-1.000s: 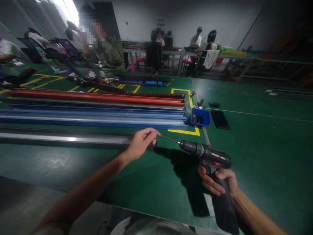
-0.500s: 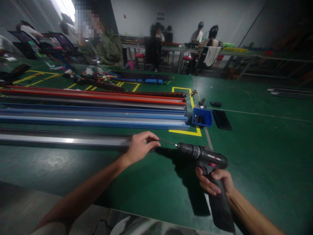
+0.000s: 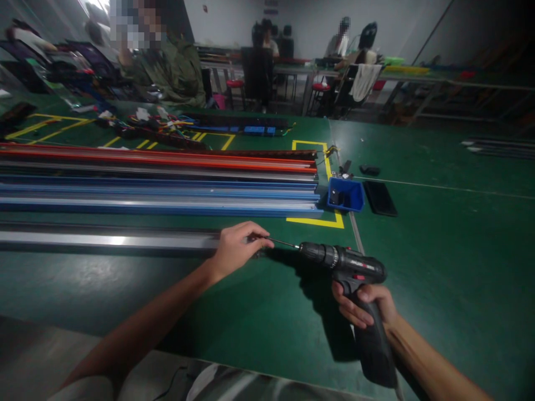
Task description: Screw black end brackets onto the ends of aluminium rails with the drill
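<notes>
My right hand (image 3: 363, 303) is wrapped round the grip of a black cordless drill (image 3: 346, 264), which points left. A long thin driver bit (image 3: 284, 243) runs from its chuck to the fingertips of my left hand (image 3: 240, 245). That hand is closed in a pinch, thumb and forefinger around the bit's tip, at the right end of a grey metal profile (image 3: 112, 239). What sits between the fingers is hidden; a small dark part shows just below them.
Blue profiles (image 3: 167, 200) and red ones (image 3: 167, 159) lie behind the grey one. A blue bin (image 3: 355, 203) holding dark parts stands beside a black phone-like slab (image 3: 380, 199). Wiring (image 3: 163, 125) lies farther back. People sit at far tables; a person in a green jacket (image 3: 179, 69) is across the table.
The whole view has shifted slightly, so most things appear a little higher. Both hands and the drill hold nearly the same pose, with the bit still at the left fingertips.
</notes>
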`<action>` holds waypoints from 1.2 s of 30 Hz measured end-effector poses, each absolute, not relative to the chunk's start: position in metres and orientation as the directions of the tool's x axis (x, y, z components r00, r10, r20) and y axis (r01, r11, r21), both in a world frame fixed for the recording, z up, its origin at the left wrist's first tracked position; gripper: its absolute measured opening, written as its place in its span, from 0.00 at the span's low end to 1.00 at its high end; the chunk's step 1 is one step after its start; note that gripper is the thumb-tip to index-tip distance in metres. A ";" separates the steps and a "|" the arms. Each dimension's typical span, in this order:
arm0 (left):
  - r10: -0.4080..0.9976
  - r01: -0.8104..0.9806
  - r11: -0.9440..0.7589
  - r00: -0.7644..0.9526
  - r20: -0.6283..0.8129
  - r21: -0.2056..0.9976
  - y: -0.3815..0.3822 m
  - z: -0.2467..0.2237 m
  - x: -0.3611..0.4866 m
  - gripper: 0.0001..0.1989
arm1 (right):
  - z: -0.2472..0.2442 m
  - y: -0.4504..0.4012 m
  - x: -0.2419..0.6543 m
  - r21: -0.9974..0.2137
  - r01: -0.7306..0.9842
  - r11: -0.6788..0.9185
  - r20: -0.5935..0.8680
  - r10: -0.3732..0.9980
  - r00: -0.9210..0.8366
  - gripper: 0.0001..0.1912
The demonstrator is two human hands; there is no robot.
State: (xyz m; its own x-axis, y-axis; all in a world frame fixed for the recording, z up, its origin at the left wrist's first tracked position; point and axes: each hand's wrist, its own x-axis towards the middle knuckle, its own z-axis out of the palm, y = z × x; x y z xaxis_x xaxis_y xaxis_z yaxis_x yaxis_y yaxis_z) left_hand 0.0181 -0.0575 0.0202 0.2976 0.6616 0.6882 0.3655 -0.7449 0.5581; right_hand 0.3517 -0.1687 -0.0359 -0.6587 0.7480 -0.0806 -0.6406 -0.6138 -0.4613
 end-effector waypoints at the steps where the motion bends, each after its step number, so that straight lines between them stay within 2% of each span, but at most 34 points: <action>1: 0.628 0.365 -0.774 0.337 0.701 0.518 -0.057 0.020 0.017 0.06 | -0.036 -0.169 0.352 -0.463 -0.639 -0.615 -0.085 0.748 -0.659 0.20; 4: 0.566 0.348 -0.823 0.442 0.696 0.448 -0.054 0.019 0.012 0.03 | -0.036 -0.168 0.353 -0.472 -0.627 -0.619 -0.110 0.747 -0.655 0.19; 7: 0.566 0.345 -0.824 0.497 0.657 0.449 -0.052 0.018 0.007 0.01 | -0.036 -0.168 0.354 -0.471 -0.619 -0.629 -0.126 0.743 -0.658 0.18; 10: 0.570 0.358 -0.821 0.563 0.598 0.445 -0.053 0.018 0.003 0.04 | -0.036 -0.167 0.354 -0.466 -0.607 -0.644 -0.129 0.728 -0.673 0.18; 15: 0.505 0.384 -0.863 0.630 0.590 0.329 -0.054 0.013 0.001 0.08 | -0.036 -0.167 0.355 -0.464 -0.604 -0.648 -0.117 0.720 -0.684 0.19; 19: 0.504 0.368 -0.863 0.660 0.557 0.345 -0.047 0.009 0.004 0.10 | -0.033 -0.166 0.356 -0.474 -0.608 -0.637 -0.113 0.729 -0.675 0.19; 20: 0.521 0.374 -0.853 0.660 0.542 0.364 -0.044 0.010 0.004 0.16 | -0.031 -0.166 0.356 -0.482 -0.610 -0.628 -0.117 0.737 -0.666 0.19; 23: 0.600 0.392 -0.795 0.618 0.507 0.463 -0.032 0.016 0.002 0.50 | -0.025 -0.165 0.362 -0.514 -0.611 -0.603 -0.150 0.764 -0.628 0.18; 24: 0.637 0.395 -0.763 0.590 0.496 0.511 -0.028 0.019 -0.001 0.55 | -0.023 -0.164 0.365 -0.529 -0.609 -0.591 -0.165 0.775 -0.610 0.18; 25: 0.684 0.403 -0.719 0.553 0.476 0.565 -0.023 0.022 -0.004 0.52 | -0.021 -0.163 0.369 -0.548 -0.603 -0.580 -0.185 0.787 -0.589 0.17; 27: 0.775 0.450 -0.617 0.494 0.395 0.646 -0.012 0.025 -0.011 0.35 | -0.019 -0.160 0.375 -0.588 -0.583 -0.561 -0.226 0.806 -0.548 0.17; 29: 0.812 0.530 -0.543 0.528 0.247 0.652 -0.003 0.024 -0.015 0.24 | -0.018 -0.155 0.379 -0.620 -0.555 -0.555 -0.258 0.812 -0.524 0.16; 32: 0.813 0.582 -0.481 0.576 0.084 0.656 0.007 0.017 -0.016 0.19 | -0.018 -0.143 0.379 -0.630 -0.524 -0.573 -0.298 0.801 -0.519 0.15; 36: 0.834 0.608 -0.403 0.551 0.002 0.683 0.011 0.004 -0.012 0.19 | -0.018 -0.127 0.369 -0.618 -0.485 -0.618 -0.327 0.764 -0.556 0.15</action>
